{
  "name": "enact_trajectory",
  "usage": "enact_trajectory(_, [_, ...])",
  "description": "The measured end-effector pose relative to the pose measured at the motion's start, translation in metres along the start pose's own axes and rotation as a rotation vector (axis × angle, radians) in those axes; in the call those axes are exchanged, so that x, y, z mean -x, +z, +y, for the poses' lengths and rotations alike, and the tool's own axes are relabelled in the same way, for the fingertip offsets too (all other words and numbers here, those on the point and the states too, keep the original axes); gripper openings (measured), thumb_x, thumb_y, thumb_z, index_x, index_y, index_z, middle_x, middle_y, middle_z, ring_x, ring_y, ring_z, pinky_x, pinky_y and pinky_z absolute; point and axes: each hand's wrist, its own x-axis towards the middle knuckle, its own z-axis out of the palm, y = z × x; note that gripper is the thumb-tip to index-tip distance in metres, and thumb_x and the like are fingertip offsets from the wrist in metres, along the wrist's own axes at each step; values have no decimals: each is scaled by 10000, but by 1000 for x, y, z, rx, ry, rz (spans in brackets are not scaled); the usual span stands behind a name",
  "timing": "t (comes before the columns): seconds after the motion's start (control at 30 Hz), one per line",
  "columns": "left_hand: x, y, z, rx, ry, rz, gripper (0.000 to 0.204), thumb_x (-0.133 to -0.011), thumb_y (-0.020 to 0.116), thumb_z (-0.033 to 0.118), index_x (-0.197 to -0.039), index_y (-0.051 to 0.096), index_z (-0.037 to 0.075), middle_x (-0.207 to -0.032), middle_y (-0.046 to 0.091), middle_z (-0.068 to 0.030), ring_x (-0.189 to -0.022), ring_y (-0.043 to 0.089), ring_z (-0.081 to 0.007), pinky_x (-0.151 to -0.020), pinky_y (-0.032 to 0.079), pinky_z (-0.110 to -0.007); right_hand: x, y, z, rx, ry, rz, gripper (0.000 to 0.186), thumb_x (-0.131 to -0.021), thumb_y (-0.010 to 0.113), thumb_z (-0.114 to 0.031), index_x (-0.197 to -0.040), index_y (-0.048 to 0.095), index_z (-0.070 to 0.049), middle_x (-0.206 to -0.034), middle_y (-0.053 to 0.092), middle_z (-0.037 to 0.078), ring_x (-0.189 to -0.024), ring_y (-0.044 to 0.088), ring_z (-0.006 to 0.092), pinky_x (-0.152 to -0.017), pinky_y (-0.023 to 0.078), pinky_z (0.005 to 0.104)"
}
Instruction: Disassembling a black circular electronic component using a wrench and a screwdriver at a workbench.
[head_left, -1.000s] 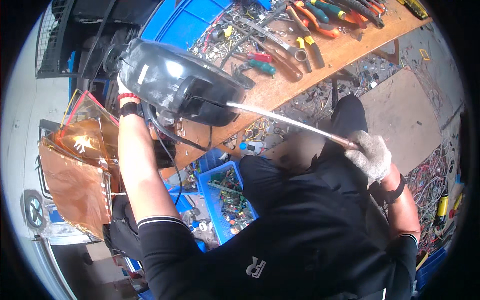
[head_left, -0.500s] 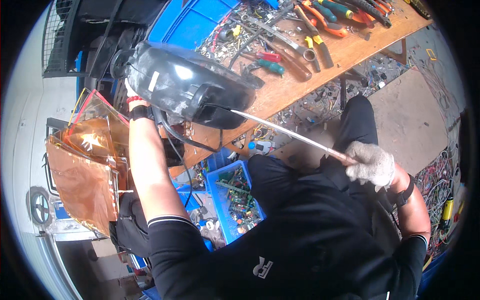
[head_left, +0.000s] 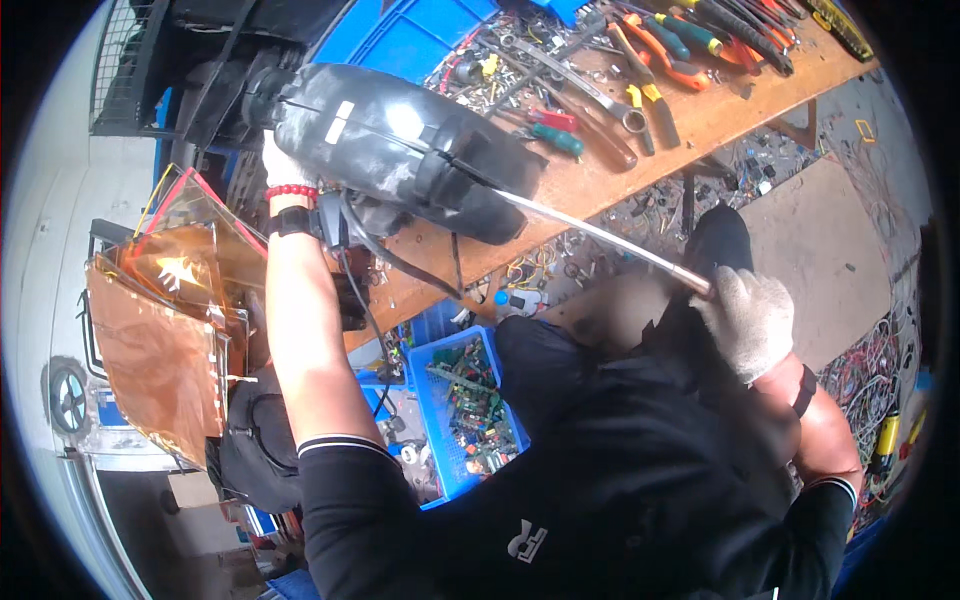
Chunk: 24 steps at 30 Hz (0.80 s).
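Observation:
A bulky black machine housing [head_left: 365, 155] with a cord lies tilted on the wooden bench [head_left: 690, 160]. At its left end my left hand [head_left: 286, 162], in a white glove, holds the housing from the near side; the fingers are mostly hidden against it. My right hand [head_left: 748, 322], in a knitted glove, is closed around the near end of a long straight metal rod [head_left: 605, 238]. The rod's far tip meets the seam at the housing's right part; how deep it sits is hidden. Whether the rod has a handle inside my grip does not show.
Screwdrivers [head_left: 560, 138], a wrench [head_left: 570, 80] and several pliers [head_left: 660, 55] lie along the bench beside loose scraps. Below stands a blue basket [head_left: 432, 420] of circuit boards. A blue bin [head_left: 400, 40] is behind, copper-coloured sheets [head_left: 155, 345] at left, tangled cables [head_left: 870, 370] at right.
The black housing has rolled and shifted slightly right, showing its seam more on top. My right hand and the rod's near end have moved a little up and right.

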Motion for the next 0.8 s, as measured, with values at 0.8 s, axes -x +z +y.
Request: enact_trajectory(0.8, [16, 32, 4, 491, 12, -176, 414, -1089, 390, 304, -1279, 634, 29, -1253, 673, -163, -1139, 644, -302, -1024, 528, -427, 17, -52, 17, -804, 225, -618, 298, -936, 738, -342, -979, 706, -50, -678, 638, 73, -574, 635, 203, -547, 487, 349])
